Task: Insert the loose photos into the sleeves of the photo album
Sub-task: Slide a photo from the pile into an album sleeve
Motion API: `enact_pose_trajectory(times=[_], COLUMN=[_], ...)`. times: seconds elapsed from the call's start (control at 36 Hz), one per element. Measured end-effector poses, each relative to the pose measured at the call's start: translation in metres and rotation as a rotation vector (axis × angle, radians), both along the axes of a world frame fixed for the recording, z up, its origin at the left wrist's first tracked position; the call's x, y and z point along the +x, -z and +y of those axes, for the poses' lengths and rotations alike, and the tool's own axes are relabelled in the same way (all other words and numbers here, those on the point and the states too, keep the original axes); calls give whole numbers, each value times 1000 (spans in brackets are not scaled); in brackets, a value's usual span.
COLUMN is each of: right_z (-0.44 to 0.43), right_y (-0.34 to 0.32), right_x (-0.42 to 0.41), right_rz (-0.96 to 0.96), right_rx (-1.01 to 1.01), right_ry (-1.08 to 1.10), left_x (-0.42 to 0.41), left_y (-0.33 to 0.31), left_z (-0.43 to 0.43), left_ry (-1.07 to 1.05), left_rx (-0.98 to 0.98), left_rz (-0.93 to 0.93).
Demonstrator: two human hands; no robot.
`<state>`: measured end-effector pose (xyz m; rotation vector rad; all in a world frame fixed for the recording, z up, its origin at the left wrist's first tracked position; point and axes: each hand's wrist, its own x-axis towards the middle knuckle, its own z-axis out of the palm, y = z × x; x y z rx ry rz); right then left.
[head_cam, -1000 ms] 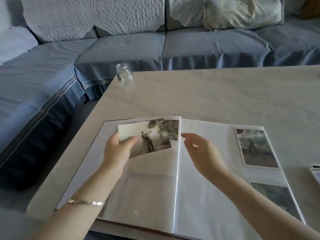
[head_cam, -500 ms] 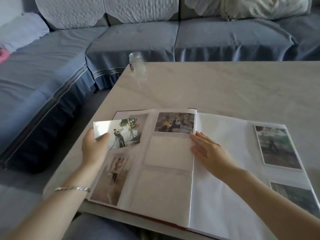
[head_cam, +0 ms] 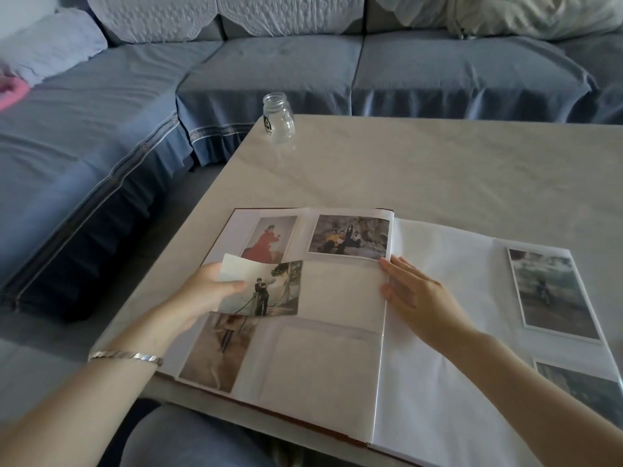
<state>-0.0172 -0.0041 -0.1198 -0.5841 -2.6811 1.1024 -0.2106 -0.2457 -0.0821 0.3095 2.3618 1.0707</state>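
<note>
The photo album (head_cam: 337, 365) lies open on the pale table. My left hand (head_cam: 205, 298) pinches a loose photo (head_cam: 269, 291) of a couple, held slightly bent over the left page beside an empty middle sleeve (head_cam: 340, 288). My right hand (head_cam: 414, 294) rests flat with straight fingers on the album's middle, at the right edge of that page. The left page holds a red-dress photo (head_cam: 269, 239), a group photo (head_cam: 349, 237) and a faded photo (head_cam: 219, 352) in sleeves. Two photos (head_cam: 553, 291) sit on the right page.
A small empty glass jar (head_cam: 278, 117) stands at the table's far left corner. A blue sofa (head_cam: 303, 65) wraps around the table's far and left sides. My knee (head_cam: 188, 439) is under the near table edge.
A page has been turned to the left and laid flat. My left hand carried the loose photo out to the left, then back over the left page. My right hand settled onto the page edge.
</note>
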Motion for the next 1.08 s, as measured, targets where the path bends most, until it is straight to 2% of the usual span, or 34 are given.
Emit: enact_pose_trajectory(times=[0.22, 0.39, 0.64, 0.83, 0.97, 1.08], right_z=[0, 0, 1, 0, 1, 1], right_y=[-1, -1, -2, -4, -4, -4], right_x=[-1, -1, -1, -1, -1, 0], right_rz=[-11, -16, -25, -26, -34, -30], right_rx=[4, -18, 5, 5, -4, -14], right_ry=[-3, 6, -2, -8, -4, -4], left_x=[10, 20, 32, 37, 35, 34], left_y=[-4, -1, -2, -2, -6, -8], left_z=[26, 47, 50, 57, 57, 57], left_ry=[147, 274, 2, -26, -49, -11], left_rx=[40, -108, -40, 26, 85, 47], left_rz=[-15, 5, 159, 143, -20, 27])
